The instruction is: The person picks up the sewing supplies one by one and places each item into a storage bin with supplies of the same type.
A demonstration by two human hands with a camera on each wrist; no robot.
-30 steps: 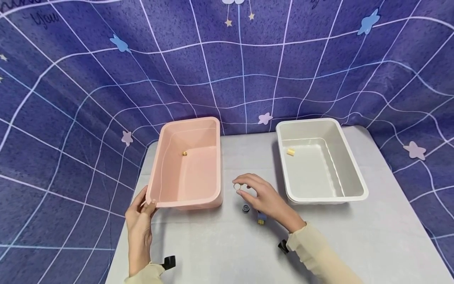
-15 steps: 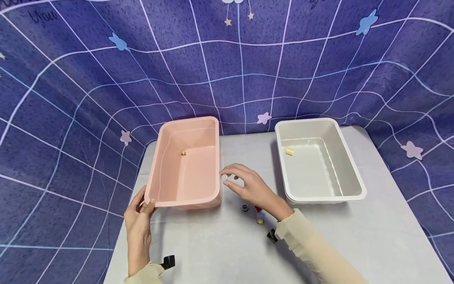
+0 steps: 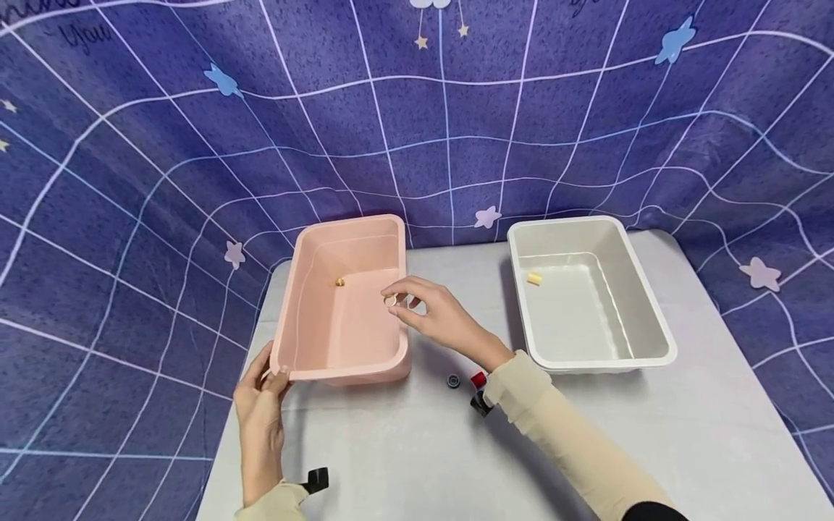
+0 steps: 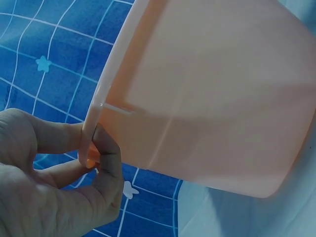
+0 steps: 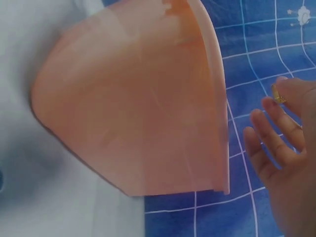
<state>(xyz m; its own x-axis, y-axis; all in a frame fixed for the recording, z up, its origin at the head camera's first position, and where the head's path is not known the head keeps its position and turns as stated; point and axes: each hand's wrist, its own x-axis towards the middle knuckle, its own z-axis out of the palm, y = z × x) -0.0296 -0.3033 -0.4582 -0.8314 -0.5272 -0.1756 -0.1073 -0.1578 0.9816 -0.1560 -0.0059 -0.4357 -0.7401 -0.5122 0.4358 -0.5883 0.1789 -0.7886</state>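
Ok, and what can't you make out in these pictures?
Held piece, head view: too small to identify, partly covered by the right grip.
Inside floor of the pink tub, left wrist view: hidden by its own wall.
Dark thing, right wrist view: cut off by the left edge.
Table beside the red piece, head view: covered by the right sleeve.

Curtained-off tabletop work spot; room beyond hidden, so home or studio could not be told. Gridded, star-patterned blue-violet cloth [image 3: 482, 108] filled the upper frame and both sides. Pale-covered table [image 3: 404, 463] at lower centre bore a pink tub [image 3: 358, 333], left of centre, and a white tub [image 3: 573, 311], right.
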